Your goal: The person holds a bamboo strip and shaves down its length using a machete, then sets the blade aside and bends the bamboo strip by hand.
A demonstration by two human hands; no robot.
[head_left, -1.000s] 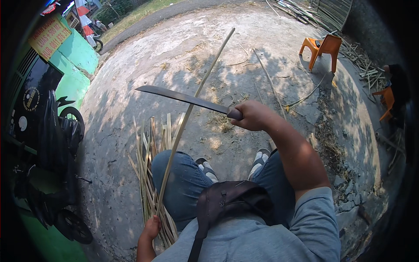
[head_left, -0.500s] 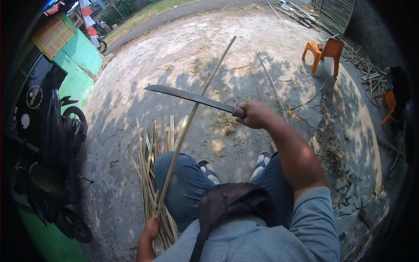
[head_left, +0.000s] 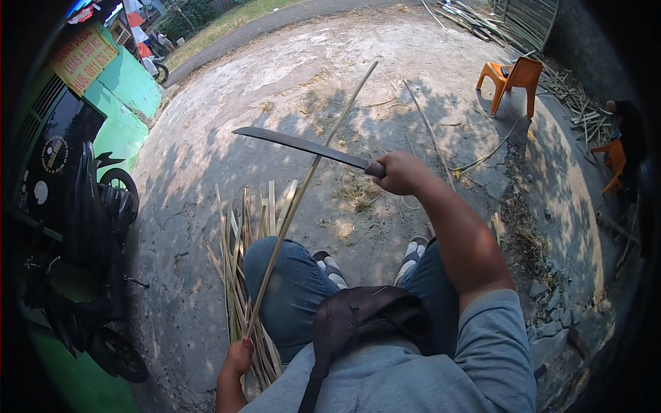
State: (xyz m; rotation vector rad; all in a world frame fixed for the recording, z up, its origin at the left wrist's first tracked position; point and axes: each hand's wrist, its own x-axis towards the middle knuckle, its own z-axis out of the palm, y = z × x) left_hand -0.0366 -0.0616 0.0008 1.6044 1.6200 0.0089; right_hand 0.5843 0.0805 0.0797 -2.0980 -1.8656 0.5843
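My right hand (head_left: pixel 403 172) is closed round the handle of a machete (head_left: pixel 303 144), whose long dark blade points left. The blade crosses a long thin bamboo strip (head_left: pixel 286 227) beyond my left knee; whether it touches the strip I cannot tell. At my left side, my left hand (head_left: pixel 239 356) grips the strip's near end, and the strip slants up and away over my left thigh. A bundle of split bamboo strips (head_left: pixel 237 275) lies on the ground just left of that leg, partly hidden by it.
An orange plastic chair (head_left: pixel 511 82) stands far right with a small dark object on it. Loose bamboo pieces (head_left: pixel 585 120) are heaped along the right wall. Another person (head_left: pixel 628 138) is at the right edge. A motorcycle (head_left: pixel 96 255) is on the left; thin strips (head_left: pixel 430 124) lie ahead.
The machete has shifted slightly to the right along with the far end of the bamboo strip. My left hand has moved slightly up. The person at the right edge shows more.
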